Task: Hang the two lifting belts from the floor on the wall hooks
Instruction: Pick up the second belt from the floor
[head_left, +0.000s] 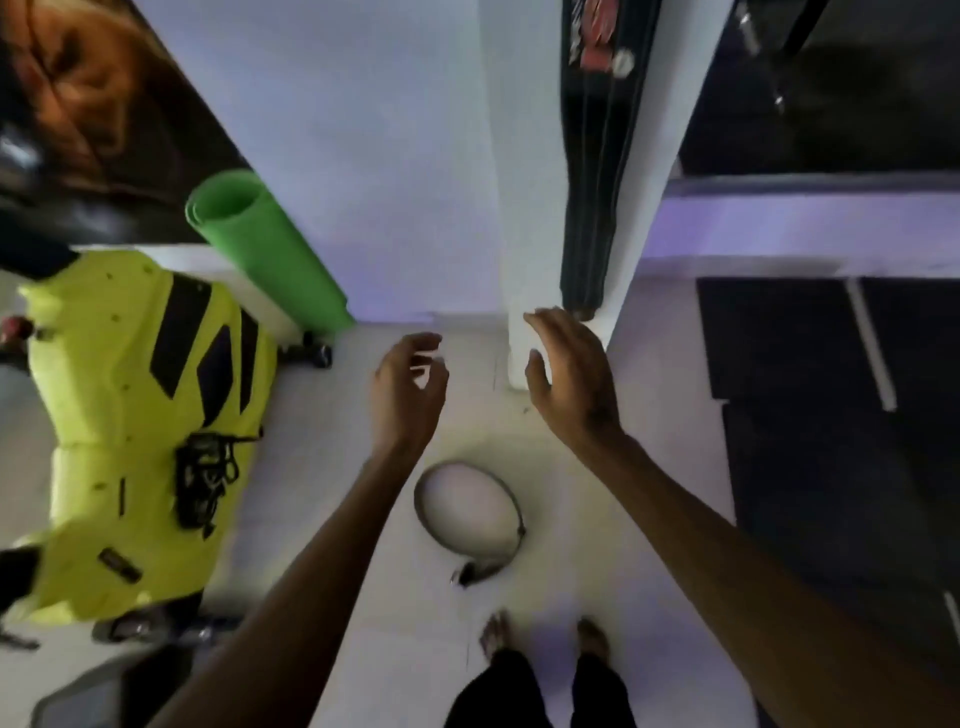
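One dark lifting belt (511, 512) lies coiled in a loop on the pale floor, its buckle end toward my feet. A second black belt (597, 171) hangs down the white pillar, its lower end just above my right hand. My left hand (408, 389) hovers above the floor with fingers curled and apart, holding nothing. My right hand (569, 371) is spread open beside the pillar's base, also holding nothing. Both hands are well above the coiled belt. The hook itself is not visible.
A rolled green mat (265, 249) leans against the wall at left. A yellow-green machine (135, 415) with black markings fills the left side. The white pillar (524, 218) stands ahead. Dark flooring (841, 415) lies to the right. My bare feet (545, 642) stand below the belt.
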